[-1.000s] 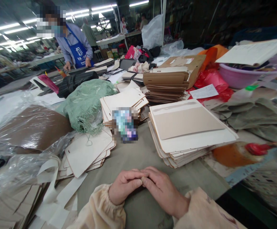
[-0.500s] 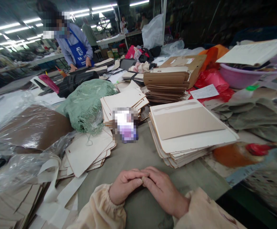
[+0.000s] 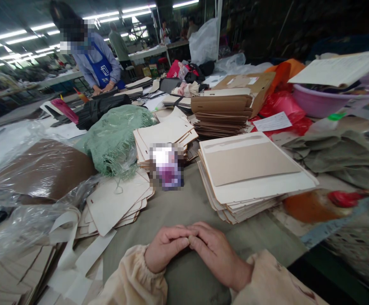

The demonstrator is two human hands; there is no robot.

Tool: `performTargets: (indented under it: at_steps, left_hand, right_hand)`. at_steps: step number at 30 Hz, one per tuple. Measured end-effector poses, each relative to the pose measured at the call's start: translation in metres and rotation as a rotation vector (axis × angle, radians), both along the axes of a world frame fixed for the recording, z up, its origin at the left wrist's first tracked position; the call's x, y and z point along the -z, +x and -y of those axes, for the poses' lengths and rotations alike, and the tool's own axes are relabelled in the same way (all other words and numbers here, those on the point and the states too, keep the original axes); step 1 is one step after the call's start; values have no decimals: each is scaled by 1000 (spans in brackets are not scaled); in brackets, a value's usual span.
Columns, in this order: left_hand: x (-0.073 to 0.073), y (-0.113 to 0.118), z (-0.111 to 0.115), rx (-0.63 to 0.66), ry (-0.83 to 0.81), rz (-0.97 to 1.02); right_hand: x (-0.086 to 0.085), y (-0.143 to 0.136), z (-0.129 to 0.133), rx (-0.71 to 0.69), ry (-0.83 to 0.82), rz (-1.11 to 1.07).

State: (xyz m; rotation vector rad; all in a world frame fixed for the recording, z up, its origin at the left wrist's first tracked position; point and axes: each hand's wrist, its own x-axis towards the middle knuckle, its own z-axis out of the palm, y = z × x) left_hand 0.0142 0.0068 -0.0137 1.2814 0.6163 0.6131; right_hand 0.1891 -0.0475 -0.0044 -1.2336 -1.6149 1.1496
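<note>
My left hand (image 3: 168,247) and my right hand (image 3: 217,253) rest together at the lower middle, above the grey-green cloth (image 3: 184,212). Their fingers meet and overlap, with the thumbs touching; the fingers are pressed together and no object shows in them. Just beyond my right hand lies a stack of cream sheets (image 3: 267,186) with a beige piece (image 3: 251,163) on top. A phone-like object (image 3: 169,173), blurred out, leans against another cream stack (image 3: 159,134) ahead. To the left of my hands are loose cream pieces (image 3: 117,201).
Green fringed cloth (image 3: 114,133) and a plastic-wrapped brown piece (image 3: 51,165) lie left. An orange bottle (image 3: 311,206) with a red cap is at right. Farther back are brown folded pieces (image 3: 220,112) and a purple basin (image 3: 324,101). A person in a blue apron (image 3: 101,70) stands back left.
The person at the back left has lowered the head and leaned forward, and their hands have come closer together. The blurred screen's colours differ. My hands have stayed in place.
</note>
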Motion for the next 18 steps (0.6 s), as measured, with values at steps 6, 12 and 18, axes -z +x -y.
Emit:
performTargets:
  at_steps: [6, 12, 18]
  left_hand:
    - [1, 0, 0, -4, -21, -4]
    - [2, 0, 1, -13, -37, 17]
    - [2, 0, 2, -15, -62, 56]
  right_hand:
    - [0, 1, 0, -4, -7, 13]
    - [1, 0, -2, 4, -8, 6]
    - [1, 0, -1, -3, -15, -1]
